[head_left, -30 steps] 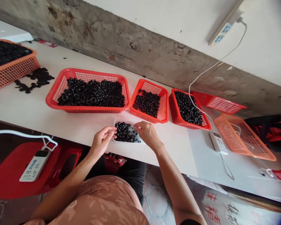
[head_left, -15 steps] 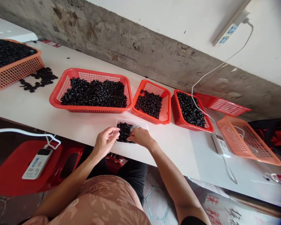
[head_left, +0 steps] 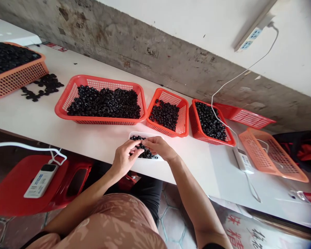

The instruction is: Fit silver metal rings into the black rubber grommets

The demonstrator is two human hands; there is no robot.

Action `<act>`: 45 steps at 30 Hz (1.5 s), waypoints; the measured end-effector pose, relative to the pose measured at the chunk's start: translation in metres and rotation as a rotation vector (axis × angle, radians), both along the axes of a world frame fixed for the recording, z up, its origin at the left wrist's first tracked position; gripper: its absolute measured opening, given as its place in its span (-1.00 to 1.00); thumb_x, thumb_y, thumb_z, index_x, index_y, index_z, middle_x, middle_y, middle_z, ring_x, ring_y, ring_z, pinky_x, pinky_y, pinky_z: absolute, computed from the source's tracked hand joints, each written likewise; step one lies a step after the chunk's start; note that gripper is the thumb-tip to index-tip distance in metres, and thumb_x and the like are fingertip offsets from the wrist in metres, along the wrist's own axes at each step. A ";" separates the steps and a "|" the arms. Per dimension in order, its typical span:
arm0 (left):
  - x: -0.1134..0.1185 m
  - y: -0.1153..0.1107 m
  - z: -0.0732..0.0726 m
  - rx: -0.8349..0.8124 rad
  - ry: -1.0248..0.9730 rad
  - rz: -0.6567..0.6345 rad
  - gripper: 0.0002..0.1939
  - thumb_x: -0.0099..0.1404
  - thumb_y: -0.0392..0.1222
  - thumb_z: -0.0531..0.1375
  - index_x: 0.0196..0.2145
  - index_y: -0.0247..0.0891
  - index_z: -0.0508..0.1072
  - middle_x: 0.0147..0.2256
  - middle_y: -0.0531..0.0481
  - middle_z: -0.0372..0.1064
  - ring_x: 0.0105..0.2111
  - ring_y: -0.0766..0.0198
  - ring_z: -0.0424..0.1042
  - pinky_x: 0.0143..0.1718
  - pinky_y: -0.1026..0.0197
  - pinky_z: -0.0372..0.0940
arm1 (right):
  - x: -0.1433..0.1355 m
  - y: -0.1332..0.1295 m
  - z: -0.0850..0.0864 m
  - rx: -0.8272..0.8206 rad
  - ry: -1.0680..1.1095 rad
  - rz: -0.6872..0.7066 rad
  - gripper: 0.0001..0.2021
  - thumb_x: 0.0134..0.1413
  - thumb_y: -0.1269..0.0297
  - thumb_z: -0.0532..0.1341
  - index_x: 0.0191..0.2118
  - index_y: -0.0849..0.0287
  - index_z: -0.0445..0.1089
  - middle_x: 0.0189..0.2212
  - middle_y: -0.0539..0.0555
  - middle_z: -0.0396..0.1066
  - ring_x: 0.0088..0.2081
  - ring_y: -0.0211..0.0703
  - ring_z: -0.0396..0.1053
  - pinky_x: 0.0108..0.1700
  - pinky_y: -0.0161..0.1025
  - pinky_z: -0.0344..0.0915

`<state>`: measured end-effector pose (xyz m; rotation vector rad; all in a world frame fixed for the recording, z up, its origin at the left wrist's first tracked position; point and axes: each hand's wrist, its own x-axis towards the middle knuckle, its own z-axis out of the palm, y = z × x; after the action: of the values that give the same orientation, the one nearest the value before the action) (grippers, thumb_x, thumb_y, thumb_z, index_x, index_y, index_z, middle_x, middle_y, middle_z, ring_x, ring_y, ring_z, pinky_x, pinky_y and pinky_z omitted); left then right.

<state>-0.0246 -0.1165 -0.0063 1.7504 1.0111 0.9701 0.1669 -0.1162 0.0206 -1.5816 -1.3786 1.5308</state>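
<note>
A small white plastic tub point(head_left: 133, 134) holds loose black ring-like parts point(head_left: 148, 154) and stands near the table's front edge. Over its left side, my left hand point(head_left: 124, 157) is bent inward with curled fingers. My right hand point(head_left: 162, 148) comes from the right, thumb and index finger pinched. The fingertips of both hands meet above the tub. Whatever lies between them is too small or hidden to make out. Behind the tub are a large red basket point(head_left: 64, 112) and a smaller red basket point(head_left: 184, 119), both holding similar black parts.
Another red basket point(head_left: 194, 129) of black parts stands right, crossed by a white cable point(head_left: 229, 81). Further right are an orange basket point(head_left: 259, 159) and a power strip point(head_left: 245, 162). At far left, an orange basket point(head_left: 20, 79) is heaped with black pieces. A power bank point(head_left: 40, 183) lies on a red stool.
My right hand has lifted from the parts on the tub's right side and moved to my left fingertips. My left hand has shifted right over the tub.
</note>
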 end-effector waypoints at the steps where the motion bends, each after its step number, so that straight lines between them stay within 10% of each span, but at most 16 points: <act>1: 0.003 0.000 0.000 0.021 -0.009 0.016 -0.74 0.34 -0.08 0.22 -0.08 -0.22 0.56 -0.20 -0.09 0.54 -0.32 0.23 0.50 -0.22 0.25 0.38 | -0.002 -0.002 0.001 -0.026 0.115 -0.024 -0.51 -0.01 -0.21 0.29 -0.43 0.21 0.35 -0.63 -0.18 0.03 -0.63 -0.44 -0.12 -0.60 -0.39 -0.15; 5: 0.006 0.000 -0.003 0.041 -0.060 0.054 -0.78 0.35 -0.06 0.22 -0.18 -0.23 0.57 -0.27 -0.06 0.53 -0.36 0.24 0.52 -0.25 0.26 0.38 | -0.006 -0.007 0.000 0.008 0.189 -0.017 -0.51 0.03 -0.20 0.27 -0.47 0.22 0.37 -0.67 -0.16 0.07 -0.65 -0.44 -0.09 -0.60 -0.38 -0.13; 12: 0.001 0.004 -0.015 -0.335 -0.236 -0.015 -0.68 0.29 0.01 0.26 -0.16 -0.29 0.54 -0.31 -0.06 0.53 -0.39 0.23 0.56 -0.33 0.28 0.42 | 0.014 -0.001 -0.005 0.292 -0.858 -0.061 -0.78 0.27 0.32 0.17 -0.17 0.21 0.58 -0.25 0.12 0.55 -0.21 -0.13 0.45 -0.17 -0.28 0.29; 21: 0.001 0.007 -0.014 -0.327 -0.232 -0.045 -0.70 0.26 -0.05 0.27 -0.16 -0.31 0.60 -0.32 -0.04 0.45 -0.42 0.30 0.49 -0.33 0.29 0.40 | 0.002 0.005 -0.037 0.211 -1.096 0.092 -0.82 0.26 0.35 0.20 -0.13 0.16 0.56 -0.15 0.21 0.50 -0.13 -0.03 0.48 -0.17 -0.26 0.29; 31: -0.001 0.008 -0.016 -0.317 -0.199 -0.054 -0.72 0.31 -0.06 0.23 -0.15 -0.29 0.57 -0.33 -0.06 0.49 -0.41 0.28 0.51 -0.35 0.29 0.38 | 0.010 -0.005 -0.033 0.356 -0.980 0.093 -0.78 0.36 0.30 0.09 -0.14 0.18 0.50 -0.16 0.14 0.48 -0.17 -0.14 0.45 -0.21 -0.32 0.24; 39: 0.018 0.015 -0.017 0.137 0.082 -0.079 -0.75 0.36 -0.25 0.16 -0.06 -0.23 0.55 -0.22 -0.09 0.51 -0.35 0.25 0.46 -0.29 0.24 0.37 | 0.009 -0.020 -0.012 0.450 -0.466 -0.007 -0.83 0.24 0.27 0.17 -0.25 0.19 0.50 -0.39 0.00 0.46 -0.42 -0.27 0.30 -0.32 -0.34 0.23; 45: 0.024 0.018 -0.013 -0.025 -0.092 -0.100 -0.85 0.31 -0.20 0.22 -0.22 -0.26 0.57 -0.34 -0.04 0.48 -0.39 0.25 0.47 -0.32 0.23 0.37 | 0.003 -0.029 -0.005 0.321 -0.186 -0.125 -0.73 0.19 0.11 0.16 -0.30 0.21 0.47 -0.57 -0.10 0.18 -0.53 -0.33 0.03 -0.47 -0.34 0.02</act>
<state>-0.0002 -0.0981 -0.0197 1.7032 0.8661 0.9610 0.1703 -0.1455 0.0155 -1.6009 -1.5066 1.0501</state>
